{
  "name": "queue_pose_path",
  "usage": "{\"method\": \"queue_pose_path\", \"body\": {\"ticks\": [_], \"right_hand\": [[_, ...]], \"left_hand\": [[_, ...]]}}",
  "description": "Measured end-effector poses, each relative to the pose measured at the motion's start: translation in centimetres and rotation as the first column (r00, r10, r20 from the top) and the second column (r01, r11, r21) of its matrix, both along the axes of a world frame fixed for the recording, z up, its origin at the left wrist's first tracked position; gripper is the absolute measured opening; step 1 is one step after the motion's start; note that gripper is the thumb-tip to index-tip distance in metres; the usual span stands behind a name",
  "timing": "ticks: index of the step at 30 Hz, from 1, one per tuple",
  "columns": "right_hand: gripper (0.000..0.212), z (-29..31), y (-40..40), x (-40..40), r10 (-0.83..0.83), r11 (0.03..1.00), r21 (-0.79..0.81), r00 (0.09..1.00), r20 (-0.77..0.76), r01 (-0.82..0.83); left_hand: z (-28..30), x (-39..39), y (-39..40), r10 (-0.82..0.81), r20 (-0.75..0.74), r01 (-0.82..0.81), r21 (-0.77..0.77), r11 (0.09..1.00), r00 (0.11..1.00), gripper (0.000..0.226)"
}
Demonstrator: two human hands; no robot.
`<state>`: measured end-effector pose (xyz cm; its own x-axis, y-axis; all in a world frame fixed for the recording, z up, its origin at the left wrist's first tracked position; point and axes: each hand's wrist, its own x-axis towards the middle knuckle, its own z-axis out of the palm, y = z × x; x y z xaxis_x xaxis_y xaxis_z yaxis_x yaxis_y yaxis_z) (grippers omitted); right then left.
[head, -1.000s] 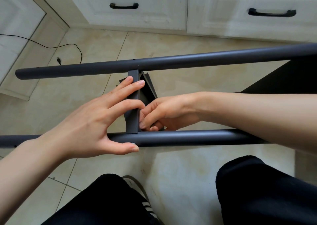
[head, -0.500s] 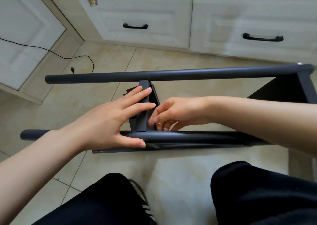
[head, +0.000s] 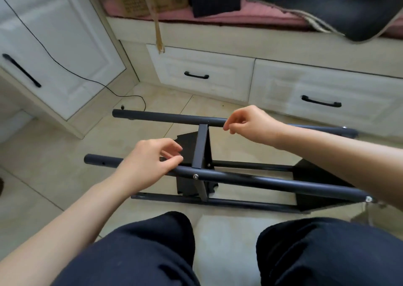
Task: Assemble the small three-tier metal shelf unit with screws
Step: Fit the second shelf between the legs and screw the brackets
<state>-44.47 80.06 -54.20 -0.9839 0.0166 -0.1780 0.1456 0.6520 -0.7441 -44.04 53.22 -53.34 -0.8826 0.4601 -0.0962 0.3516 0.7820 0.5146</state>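
The dark grey metal shelf unit lies on its side on the floor tiles. Its far pole (head: 163,117) and near pole (head: 272,182) run left to right, joined by the edge of a middle shelf panel (head: 201,146). One screw head (head: 196,176) shows on the near pole below that panel. Another screw (head: 368,198) sits at the pole's right end by the end panel (head: 316,176). My left hand (head: 150,165) hovers over the near pole, fingers loosely curled and apart. My right hand (head: 248,124) is over the far pole with fingertips pinched together; I see nothing in them.
White drawers (head: 202,76) with black handles stand behind the unit, and a white cabinet (head: 54,45) is to the left. A black cable (head: 87,79) trails on the floor near the far pole's left end. My knees (head: 141,253) are close below the unit.
Both hands have left the middle shelf panel. The right hand rose to the far pole and the left drew back over the near pole. The view has pulled back and up.
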Motion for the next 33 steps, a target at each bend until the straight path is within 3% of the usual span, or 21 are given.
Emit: {"method": "queue_pose_path", "body": {"ticks": [1,3,5,8,11,14,18,24,33], "right_hand": [[0.021,0.0,0.3,-0.1,-0.031,0.997,0.069,0.999,-0.044,0.034],[0.021,0.0,0.8,-0.5,-0.063,0.979,0.186,0.994,-0.091,0.079],[0.021,-0.4,1.0,-1.2,-0.031,0.946,0.32,0.997,-0.076,0.054],[0.033,-0.9,0.9,-2.1,-0.005,0.892,0.452,1.0,0.008,0.001],[0.036,-1.4,0.4,-2.7,0.002,0.883,0.468,0.997,0.072,-0.035],[0.034,-1.8,0.2,-2.9,0.019,0.883,0.465,0.994,0.104,-0.066],[0.032,-2.1,0.6,-3.3,0.039,0.892,0.446,0.995,0.095,-0.077],[0.029,-2.1,1.8,-2.9,0.042,0.9,0.435,0.999,-0.007,-0.035],[0.028,1.9,6.6,-1.5,-0.099,0.926,0.348,0.984,-0.151,0.147]], "left_hand": [[0.0,0.6,-0.4,0.088,0.011,-0.088,0.086,0.992,0.996,0.005],[-0.3,1.6,-1.2,0.287,0.2,-0.327,0.209,0.922,0.937,0.018],[-0.7,2.3,-1.7,0.399,0.539,-0.561,0.172,0.81,0.741,0.024],[-1.9,3.1,-2.0,0.31,0.856,-0.703,0.083,0.706,0.413,0.035],[-3.7,3.0,-1.4,0.162,0.938,-0.865,0.203,0.459,0.306,0.033],[-4.6,2.5,-0.2,0.072,0.956,-0.942,0.265,0.206,0.285,0.025],[-4.6,2.4,0.6,0.06,0.96,-0.958,0.267,0.102,0.274,0.029],[-3.8,2.2,1.3,0.055,0.951,-0.949,0.296,0.106,0.303,0.026],[3.1,-0.1,5.5,0.059,0.846,-0.825,0.498,0.268,0.53,0.037]]}}
